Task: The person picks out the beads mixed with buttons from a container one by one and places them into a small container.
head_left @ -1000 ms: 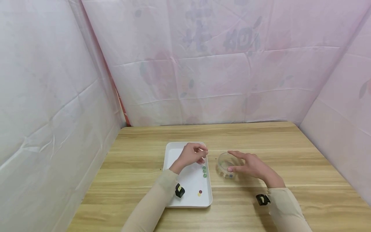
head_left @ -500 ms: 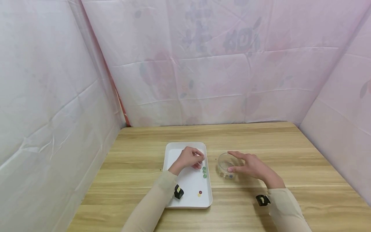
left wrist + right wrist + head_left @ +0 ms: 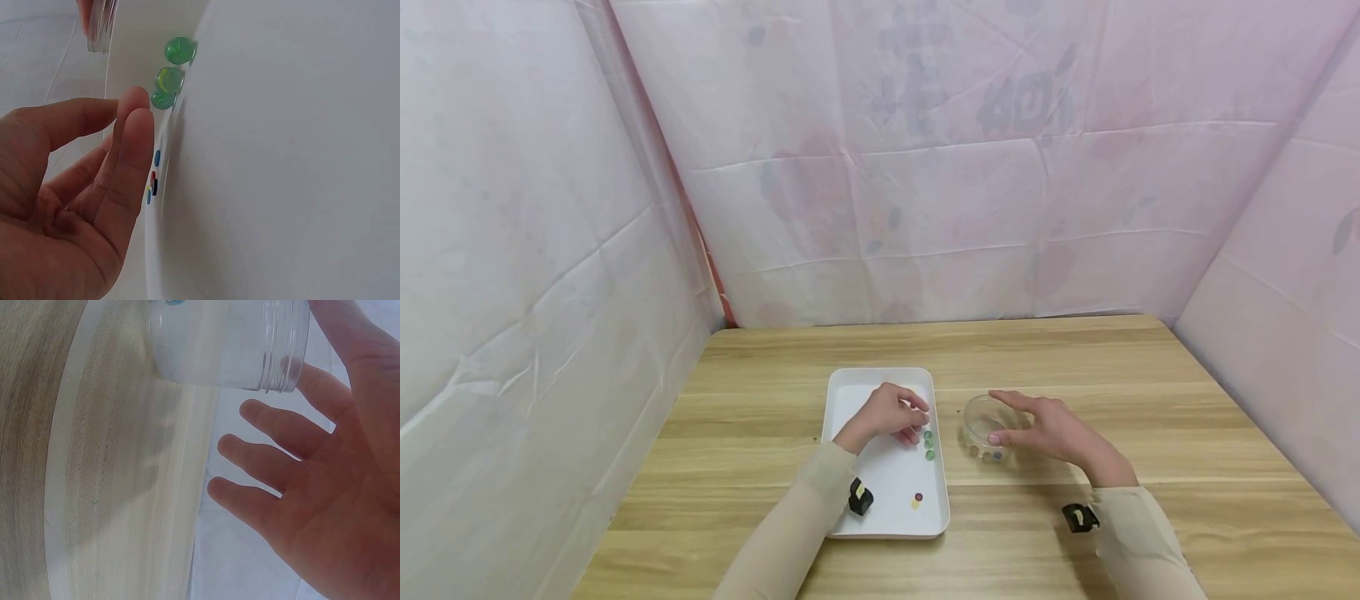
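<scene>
Three green marbles (image 3: 167, 78) lie in a row by the right wall of the white tray (image 3: 880, 504) on the tabletop (image 3: 1150, 400). The left hand (image 3: 889, 412) hovers just beside them, fingers loosely curled, its grip empty. The right hand (image 3: 1047, 429), fingers spread, steadies the clear jar (image 3: 981, 421). Picking is judged the step in hand; next, a fine pinch on the nearest marble without scattering the others.

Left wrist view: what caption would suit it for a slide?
A left hand with fingertips beside three green marbles in a white tray.
</scene>
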`<action>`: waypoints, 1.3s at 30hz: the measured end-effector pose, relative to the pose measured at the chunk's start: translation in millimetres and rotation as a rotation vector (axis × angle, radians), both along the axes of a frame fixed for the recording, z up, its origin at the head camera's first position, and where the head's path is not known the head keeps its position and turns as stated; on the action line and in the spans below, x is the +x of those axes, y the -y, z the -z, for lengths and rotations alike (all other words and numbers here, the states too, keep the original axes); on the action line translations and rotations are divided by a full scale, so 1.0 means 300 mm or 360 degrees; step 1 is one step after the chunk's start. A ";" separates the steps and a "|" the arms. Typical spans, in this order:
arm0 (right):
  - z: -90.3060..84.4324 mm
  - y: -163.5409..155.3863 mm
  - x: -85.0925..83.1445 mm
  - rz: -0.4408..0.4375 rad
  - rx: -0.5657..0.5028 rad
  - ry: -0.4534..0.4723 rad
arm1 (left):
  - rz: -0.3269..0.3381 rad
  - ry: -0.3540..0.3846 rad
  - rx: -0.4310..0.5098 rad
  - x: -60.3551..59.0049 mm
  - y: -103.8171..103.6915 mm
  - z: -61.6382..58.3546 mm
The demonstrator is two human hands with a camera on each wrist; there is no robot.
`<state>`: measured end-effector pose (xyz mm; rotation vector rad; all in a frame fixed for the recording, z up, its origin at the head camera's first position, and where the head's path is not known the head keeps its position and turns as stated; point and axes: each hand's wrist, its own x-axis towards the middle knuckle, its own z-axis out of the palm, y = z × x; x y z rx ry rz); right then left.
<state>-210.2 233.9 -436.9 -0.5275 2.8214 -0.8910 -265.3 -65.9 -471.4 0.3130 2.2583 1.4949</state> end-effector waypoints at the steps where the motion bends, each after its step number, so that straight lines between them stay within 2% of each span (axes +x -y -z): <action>1: 0.000 0.000 0.000 0.0001 0.0001 0.0002 | 0.0007 0.0004 -0.0007 0.000 0.000 0.000; 16: 0.003 0.002 0.004 0.0008 0.0006 0.0018 | 0.0067 0.0050 -0.0052 0.011 -0.003 0.002; 31: 0.004 0.001 0.007 -0.0002 -0.0006 0.0000 | 0.0044 0.0091 -0.0060 0.012 -0.013 0.014; 39: 0.000 0.010 0.008 -0.0010 0.0013 -0.0016 | 0.0086 0.0122 -0.0131 0.014 -0.011 0.007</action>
